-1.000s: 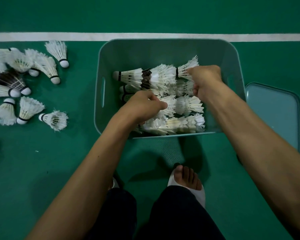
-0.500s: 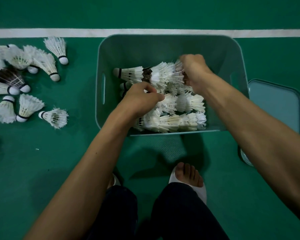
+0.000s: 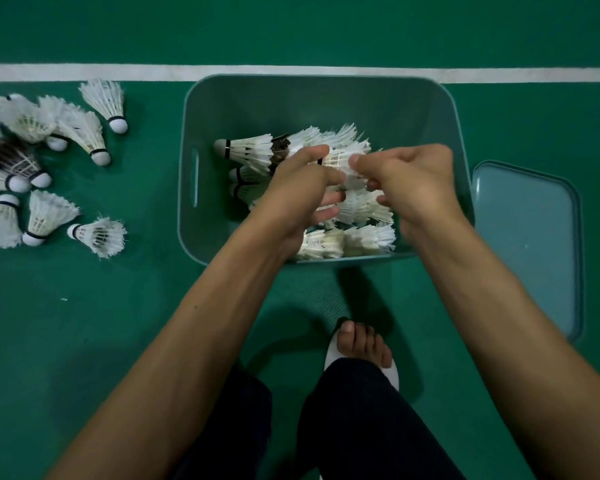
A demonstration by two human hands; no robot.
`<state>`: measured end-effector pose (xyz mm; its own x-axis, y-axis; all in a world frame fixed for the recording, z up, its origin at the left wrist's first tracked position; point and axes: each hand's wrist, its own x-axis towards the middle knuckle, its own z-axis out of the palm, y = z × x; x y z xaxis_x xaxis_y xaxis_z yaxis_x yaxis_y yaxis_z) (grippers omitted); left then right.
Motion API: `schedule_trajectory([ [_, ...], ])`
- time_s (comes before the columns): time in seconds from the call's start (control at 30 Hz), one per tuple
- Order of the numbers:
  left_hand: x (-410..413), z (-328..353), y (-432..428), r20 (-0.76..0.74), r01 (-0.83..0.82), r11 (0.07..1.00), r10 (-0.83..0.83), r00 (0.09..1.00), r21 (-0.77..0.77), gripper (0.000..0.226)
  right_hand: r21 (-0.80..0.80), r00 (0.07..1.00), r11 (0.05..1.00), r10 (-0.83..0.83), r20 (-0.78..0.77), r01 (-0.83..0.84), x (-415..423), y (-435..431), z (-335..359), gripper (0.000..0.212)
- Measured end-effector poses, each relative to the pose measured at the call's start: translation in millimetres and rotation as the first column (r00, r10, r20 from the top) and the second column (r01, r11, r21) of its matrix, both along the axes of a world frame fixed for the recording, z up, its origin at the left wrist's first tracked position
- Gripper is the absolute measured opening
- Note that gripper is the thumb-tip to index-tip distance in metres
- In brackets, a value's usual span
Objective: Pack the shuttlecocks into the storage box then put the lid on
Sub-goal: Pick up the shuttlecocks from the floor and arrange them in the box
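Note:
A teal storage box [image 3: 201, 116] stands on the green floor with several white shuttlecocks [image 3: 246, 152] lying in rows inside. Both my hands hover over the box's middle. My left hand [image 3: 302, 192] and my right hand [image 3: 413, 181] pinch the same white shuttlecock [image 3: 340, 161] between them, fingers on its feathers. The hands hide part of the rows below. The flat teal lid [image 3: 527, 244] lies on the floor to the right of the box. Several loose shuttlecocks [image 3: 84, 129] lie scattered on the floor to the left.
A white court line [image 3: 84, 72] runs across the floor behind the box. My bare foot in a white slipper [image 3: 361, 344] and dark trouser legs [image 3: 368, 420] are just in front of the box. Green floor [image 3: 84, 323] stretches to the lower left.
My right hand has come back from the far row toward the box's middle, and both hands have met on one shuttlecock. The left hand lifted slightly.

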<state>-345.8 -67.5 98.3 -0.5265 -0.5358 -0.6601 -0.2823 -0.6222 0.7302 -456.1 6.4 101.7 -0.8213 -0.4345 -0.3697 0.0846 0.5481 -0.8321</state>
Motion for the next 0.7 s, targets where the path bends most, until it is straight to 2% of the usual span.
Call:
schedule_trajectory([
  [0.1,2,0,4,0.007,0.056,0.997,-0.055,0.998,-0.056,0.046,-0.026,0.993,0.998,-0.057,-0.107,0.055,-14,4,-5,0.008],
  [0.17,7,-2,2,0.043,0.085,0.987,-0.079,0.996,-0.14,0.044,0.03,0.961,0.997,-0.065,-0.267,0.075,-25,8,1,0.008],
  [0.27,16,-6,-5,0.169,0.086,0.944,-0.033,0.985,-0.318,0.046,0.185,0.819,0.976,0.013,-0.574,0.114,-31,10,11,0.01],
  [0.33,21,-8,-9,0.286,0.123,0.885,0.012,0.958,-0.448,0.053,0.266,0.742,0.957,0.097,-0.663,0.113,-29,3,9,0.015],
  [0.37,23,-7,-9,0.334,0.154,0.855,0.024,0.942,-0.495,0.053,0.296,0.736,0.948,0.121,-0.666,0.113,-28,-3,4,0.014],
  [0.47,26,-5,-14,0.431,0.265,0.807,-0.014,0.902,-0.527,0.074,0.259,0.835,0.96,0.051,-0.549,0.111,-29,-23,-9,0.015],
  [0.57,29,-6,-22,0.505,0.344,0.799,-0.058,0.861,-0.494,0.088,0.118,0.952,0.981,-0.114,-0.285,0.153,-38,-43,-29,0.015],
  [0.67,28,-9,-31,0.513,0.372,0.813,-0.108,0.852,-0.447,0.084,0.097,0.972,0.967,-0.237,0.005,0.235,-51,-60,-51,0.015],
  [0.7,28,-11,-34,0.506,0.373,0.823,-0.123,0.853,-0.428,0.081,0.101,0.961,0.961,-0.264,0.083,0.256,-56,-64,-56,0.021],
])
